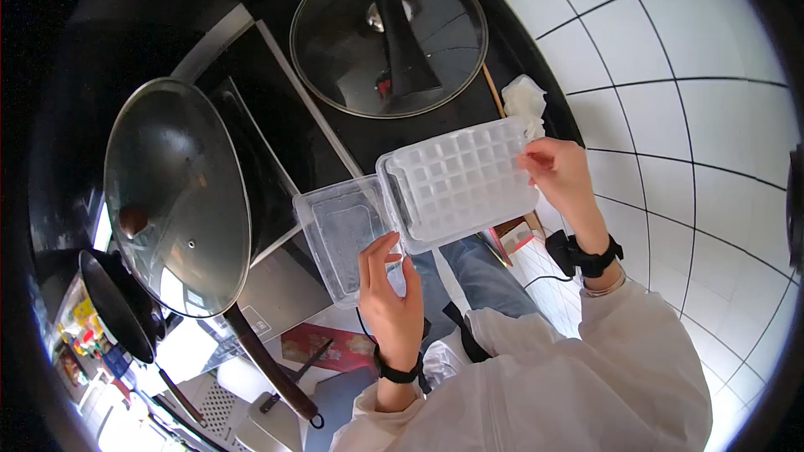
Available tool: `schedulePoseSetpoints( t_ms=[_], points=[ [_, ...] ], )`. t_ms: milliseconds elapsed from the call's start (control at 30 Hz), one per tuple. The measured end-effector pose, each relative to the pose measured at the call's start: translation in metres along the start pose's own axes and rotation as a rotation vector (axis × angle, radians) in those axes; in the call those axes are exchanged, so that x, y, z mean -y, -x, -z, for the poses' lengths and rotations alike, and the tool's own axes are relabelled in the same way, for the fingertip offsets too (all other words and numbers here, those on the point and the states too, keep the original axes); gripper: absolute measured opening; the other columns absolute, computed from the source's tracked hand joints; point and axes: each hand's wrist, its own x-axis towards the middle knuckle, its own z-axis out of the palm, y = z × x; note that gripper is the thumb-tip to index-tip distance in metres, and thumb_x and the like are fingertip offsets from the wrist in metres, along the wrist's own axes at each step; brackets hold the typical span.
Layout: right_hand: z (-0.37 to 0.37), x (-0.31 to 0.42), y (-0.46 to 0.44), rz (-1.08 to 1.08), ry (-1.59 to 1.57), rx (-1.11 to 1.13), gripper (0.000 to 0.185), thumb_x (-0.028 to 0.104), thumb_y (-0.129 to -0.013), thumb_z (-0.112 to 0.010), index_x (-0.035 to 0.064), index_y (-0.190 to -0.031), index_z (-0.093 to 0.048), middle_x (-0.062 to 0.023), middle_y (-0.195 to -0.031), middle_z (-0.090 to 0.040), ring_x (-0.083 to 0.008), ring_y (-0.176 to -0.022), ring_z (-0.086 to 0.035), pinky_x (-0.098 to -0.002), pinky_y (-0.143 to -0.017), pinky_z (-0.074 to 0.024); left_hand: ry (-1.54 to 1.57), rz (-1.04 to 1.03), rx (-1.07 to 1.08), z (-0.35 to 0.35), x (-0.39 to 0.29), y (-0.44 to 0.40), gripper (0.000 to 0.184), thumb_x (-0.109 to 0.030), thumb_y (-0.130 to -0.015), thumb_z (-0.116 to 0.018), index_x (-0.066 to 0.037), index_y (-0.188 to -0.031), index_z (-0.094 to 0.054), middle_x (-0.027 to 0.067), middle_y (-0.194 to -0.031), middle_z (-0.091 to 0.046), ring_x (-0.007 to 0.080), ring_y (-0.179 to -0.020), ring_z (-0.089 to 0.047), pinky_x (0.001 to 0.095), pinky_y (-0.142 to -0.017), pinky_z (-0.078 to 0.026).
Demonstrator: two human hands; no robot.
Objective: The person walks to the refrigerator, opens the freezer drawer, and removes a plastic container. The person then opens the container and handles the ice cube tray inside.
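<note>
A translucent white ice cube tray (pixel 456 180) with rows of square pockets lies tilted at the centre of the head view, over the edge of the black worktop. Finger and thumb of my right hand (pixel 559 177) are closed on its right end. Left of the tray, and partly behind it, is a clear plastic container (pixel 331 230). My left hand (pixel 390 293) is by the container's near right corner, its fingers bent and apart with nothing seen between them. Whether those fingertips touch the container or the tray is unclear.
A glass lid (pixel 335 84) with a black handle covers a pan at the top. Another glass lid (pixel 180 201) sits on a long-handled pan at the left, beside a smaller dark pan (pixel 121 305). Crumpled white paper (pixel 524 100) lies near the white tiled wall (pixel 662 109).
</note>
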Motion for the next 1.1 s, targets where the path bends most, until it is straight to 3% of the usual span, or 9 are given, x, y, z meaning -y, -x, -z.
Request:
schedulePoseSetpoints(
  t_ms=[133, 267, 467, 1100],
  points=[
    [0.012, 0.005, 0.001, -0.144, -0.087, 0.057, 0.007, 0.000, -0.080, -0.064, -0.0049, -0.085, -0.063, -0.0087, -0.070, -0.065, -0.0099, -0.055, -0.059, -0.0227, -0.050, -0.0469, 0.022, 0.009, -0.014, 0.000, 0.012, 0.001, 0.027, 0.003, -0.080, -0.056, -0.003, -0.106, -0.058, 0.0113, -0.107, -0.060, 0.0231, -0.083, -0.061, 0.0334, -0.069, -0.048],
    [0.026, 0.005, 0.003, -0.176, -0.041, 0.062, 0.008, 0.003, -0.081, -0.065, -0.0033, -0.086, -0.064, -0.0069, -0.071, -0.065, -0.0090, -0.055, -0.057, -0.0222, -0.051, -0.0483, 0.039, -0.034, -0.021, -0.007, 0.031, 0.005, 0.026, 0.003, -0.078, -0.058, -0.004, -0.103, -0.060, 0.0111, -0.104, -0.060, 0.0252, -0.091, -0.058, 0.0357, -0.076, -0.046],
    [0.044, 0.004, 0.009, -0.187, -0.047, 0.053, 0.010, 0.004, -0.082, -0.064, -0.0031, -0.089, -0.065, -0.0057, -0.073, -0.065, -0.0076, -0.056, -0.056, -0.0220, -0.052, -0.0487, -0.244, -0.211, 0.066, -0.016, 0.024, 0.002, 0.036, 0.002, -0.069, -0.064, -0.008, -0.103, -0.062, 0.0101, -0.114, -0.051, 0.0312, -0.109, -0.044, 0.0425, -0.092, -0.035],
    [0.078, -0.006, 0.021, -0.208, 0.078, -0.050, 0.013, 0.009, -0.081, -0.065, -0.0010, -0.091, -0.065, -0.0049, -0.073, -0.064, -0.0079, -0.055, -0.051, -0.0211, -0.053, -0.0424, -0.253, -0.242, 0.120, -0.024, 0.036, 0.005, 0.036, -0.004, -0.068, -0.066, -0.011, -0.102, -0.063, 0.0074, -0.115, -0.048, 0.0308, -0.112, -0.042, 0.0474, -0.095, -0.029]
  ],
)
